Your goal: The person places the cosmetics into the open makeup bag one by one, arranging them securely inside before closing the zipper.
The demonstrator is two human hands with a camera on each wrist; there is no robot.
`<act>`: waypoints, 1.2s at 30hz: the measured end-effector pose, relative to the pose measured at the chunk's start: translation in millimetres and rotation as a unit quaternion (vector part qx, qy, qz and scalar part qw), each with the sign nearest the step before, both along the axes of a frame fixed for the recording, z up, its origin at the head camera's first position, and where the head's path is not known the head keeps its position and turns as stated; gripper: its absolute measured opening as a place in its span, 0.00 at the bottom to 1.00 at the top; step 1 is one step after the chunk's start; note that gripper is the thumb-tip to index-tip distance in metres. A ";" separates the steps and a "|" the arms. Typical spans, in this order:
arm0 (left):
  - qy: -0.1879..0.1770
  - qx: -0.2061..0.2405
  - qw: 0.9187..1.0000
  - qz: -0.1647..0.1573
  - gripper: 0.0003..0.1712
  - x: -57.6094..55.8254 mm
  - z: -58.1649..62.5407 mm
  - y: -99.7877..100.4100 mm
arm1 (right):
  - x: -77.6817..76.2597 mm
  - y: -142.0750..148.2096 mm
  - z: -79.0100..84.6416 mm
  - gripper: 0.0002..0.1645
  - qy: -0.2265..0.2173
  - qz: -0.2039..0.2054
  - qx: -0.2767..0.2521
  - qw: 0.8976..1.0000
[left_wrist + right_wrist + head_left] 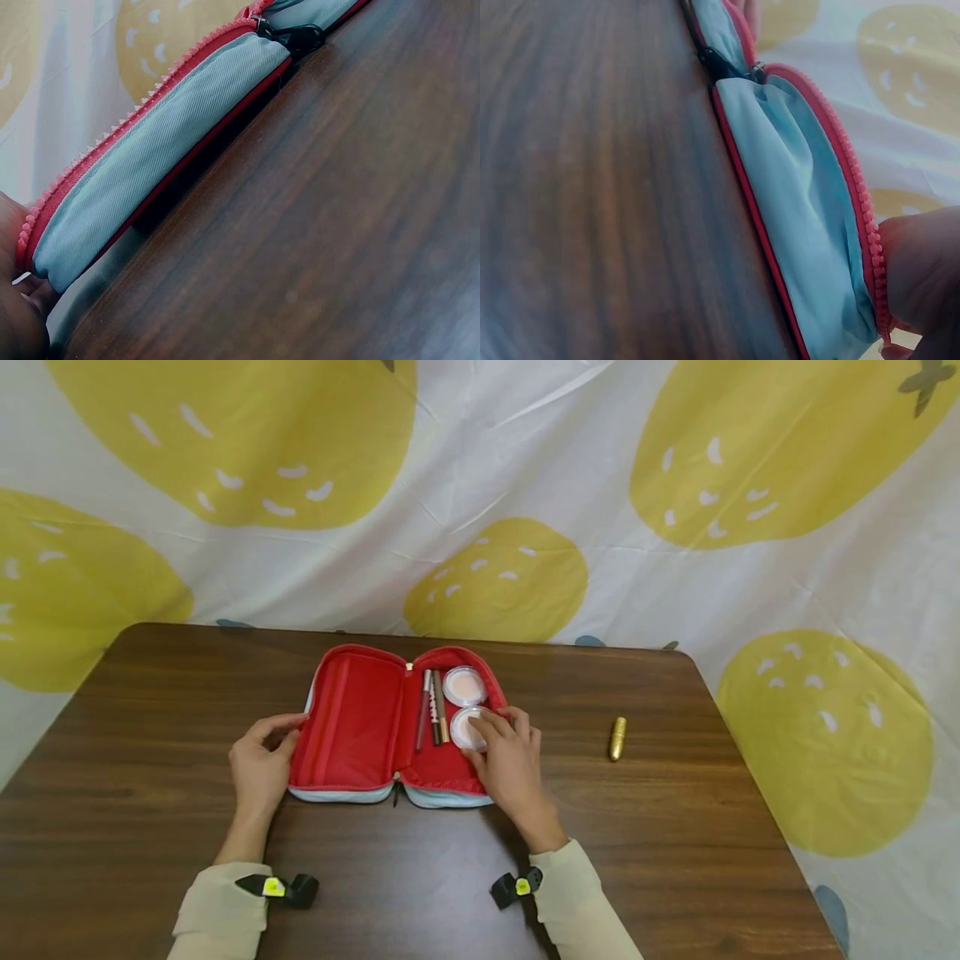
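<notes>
A zip pouch (pixel 352 718) lies unfolded on the table, red inside and light blue outside. My left hand (pixel 260 764) pinches its left edge; in the left wrist view the thumb and a finger sit at the pouch's corner. My right hand (pixel 513 764) reaches over the right rim, fingers curled onto the lower round powder compact (pixel 461 735), thumb at its near edge. A second powder compact (pixel 464 686) lies just behind it. Left of the compacts, several slim cosmetic pencils (pixel 432 708) lie side by side near the fold. The right wrist view shows mostly the pouch's blue side.
A gold lipstick-like tube (pixel 617 739) lies on the brown wooden table (pixel 675 852), to the right of the pouch. A black zip pull (pixel 396 794) hangs at the pouch's near fold. Behind the table hangs a white curtain (pixel 510 468) with yellow fruit shapes.
</notes>
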State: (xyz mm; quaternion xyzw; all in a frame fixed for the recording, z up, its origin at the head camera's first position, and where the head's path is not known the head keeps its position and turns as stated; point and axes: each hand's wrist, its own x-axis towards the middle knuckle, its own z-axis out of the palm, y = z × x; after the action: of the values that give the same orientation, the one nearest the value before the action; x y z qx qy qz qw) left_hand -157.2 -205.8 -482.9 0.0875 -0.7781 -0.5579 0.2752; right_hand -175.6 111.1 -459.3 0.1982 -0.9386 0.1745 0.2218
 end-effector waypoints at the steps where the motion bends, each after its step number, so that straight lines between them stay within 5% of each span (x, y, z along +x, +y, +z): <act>1: 0.000 0.001 1.000 0.000 0.10 -0.1 -0.2 0.0 | -0.1 -0.3 -0.5 0.24 0.004 -0.001 -0.002 1.000; 21: -0.011 -0.005 1.000 0.007 0.10 1.4 4.5 3.3 | -3.6 19.4 20.1 0.18 0.010 0.046 -0.094 0.994; 36: -0.010 -0.014 1.000 0.010 0.10 1.2 0.3 1.1 | -10.4 57.1 19.7 0.15 -0.033 -0.020 -0.187 0.982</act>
State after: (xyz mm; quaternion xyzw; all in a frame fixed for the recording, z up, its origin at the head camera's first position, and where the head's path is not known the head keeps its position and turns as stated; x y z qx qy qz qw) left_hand -156.0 -204.7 -482.6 0.0972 -0.7876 -0.5434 0.2738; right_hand -185.9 168.2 -439.6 0.1289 -0.8998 0.3493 0.2273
